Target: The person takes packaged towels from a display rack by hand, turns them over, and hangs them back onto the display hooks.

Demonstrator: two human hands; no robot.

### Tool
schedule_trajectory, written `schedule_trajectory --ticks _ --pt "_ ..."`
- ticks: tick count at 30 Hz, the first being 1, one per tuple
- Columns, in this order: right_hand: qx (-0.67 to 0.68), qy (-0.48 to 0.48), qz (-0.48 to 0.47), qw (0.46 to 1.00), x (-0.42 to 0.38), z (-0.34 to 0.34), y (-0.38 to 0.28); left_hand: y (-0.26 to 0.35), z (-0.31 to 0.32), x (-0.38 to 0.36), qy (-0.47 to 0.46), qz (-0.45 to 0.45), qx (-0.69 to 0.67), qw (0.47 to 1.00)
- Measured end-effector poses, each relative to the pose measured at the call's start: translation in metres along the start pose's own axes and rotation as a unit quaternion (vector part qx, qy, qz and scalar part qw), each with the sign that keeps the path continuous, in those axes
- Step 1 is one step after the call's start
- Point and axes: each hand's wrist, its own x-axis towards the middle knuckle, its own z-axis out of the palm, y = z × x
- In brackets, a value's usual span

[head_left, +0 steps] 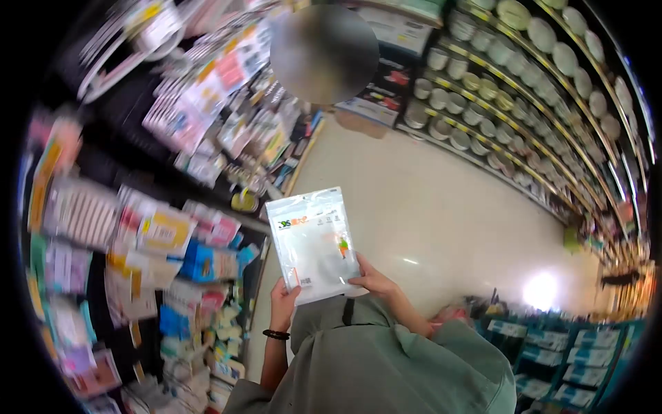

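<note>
A flat, whitish plastic package point(314, 248) with small coloured print along its top is held up in front of my body. My left hand point(283, 301), with a dark bracelet on the wrist, grips its lower left corner. At the lower right edge, my right hand point(374, 278) pinches the package, thumb on the front. The fingers behind the package are hidden.
Hanging packaged goods point(165, 231) fill the racks on the left. Shelves of bowls and dishes point(486, 90) curve along the upper right. Teal crates point(545, 345) stand at the lower right. Pale floor point(414, 200) lies between them. A blurred round patch covers the top centre.
</note>
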Motion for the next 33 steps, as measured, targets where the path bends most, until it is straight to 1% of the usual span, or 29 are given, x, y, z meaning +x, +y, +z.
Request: schedule_trajectory --ticks 1,4,6,8,9,12,15,18,19,21,23,27,30,33 --pt "0.014 0.029 -0.005 0.999 -0.002 -0.016 -0.006 -0.002 0.014 0.026 -0.006 -0.014 0.013 1.0" --pt "0.053 0.104 -0.014 0.993 -0.006 -0.066 -0.031 0.003 0.061 0.093 -0.094 -0.036 -0.008 0.995" --pt "0.091 0.138 -0.014 0.986 -0.002 -0.096 -0.055 0.015 0.097 0.13 -0.113 -0.032 0.01 0.993" --pt "0.047 0.199 -0.033 0.978 0.009 -0.125 -0.079 0.035 0.138 0.17 -0.123 -0.022 0.013 0.992" --pt "0.049 0.2 -0.072 0.976 0.014 -0.134 -0.099 0.047 0.157 0.185 -0.116 0.002 0.035 0.993" --pt "0.098 0.241 -0.097 0.961 0.023 -0.16 -0.157 0.07 0.206 0.238 -0.115 0.058 0.047 0.991" --pt "0.102 0.277 -0.159 0.942 0.041 -0.192 -0.185 0.097 0.24 0.276 -0.142 0.113 0.084 0.98" --pt "0.118 0.293 -0.211 0.925 0.051 -0.212 -0.208 0.134 0.277 0.29 -0.131 0.164 0.055 0.976" --pt "0.108 0.309 -0.226 0.917 0.053 -0.216 -0.22 0.142 0.286 0.296 -0.124 0.18 0.064 0.974" --pt "0.107 0.309 -0.251 0.911 0.06 -0.227 -0.236 0.15 0.3 0.309 -0.111 0.209 0.078 0.968" --pt "0.103 0.318 -0.271 0.903 0.066 -0.239 -0.252 0.158 0.314 0.326 -0.119 0.2 0.077 0.969" --pt "0.09 0.318 -0.261 0.907 0.082 -0.279 -0.281 0.165 0.347 0.373 -0.115 0.213 0.105 0.965" --pt "0.083 0.318 -0.266 0.906 0.1 -0.318 -0.31 0.185 0.385 0.406 -0.115 0.164 0.082 0.976" --pt "0.078 0.314 -0.268 0.907 0.125 -0.366 -0.344 0.201 0.423 0.45 -0.099 0.166 0.112 0.975"
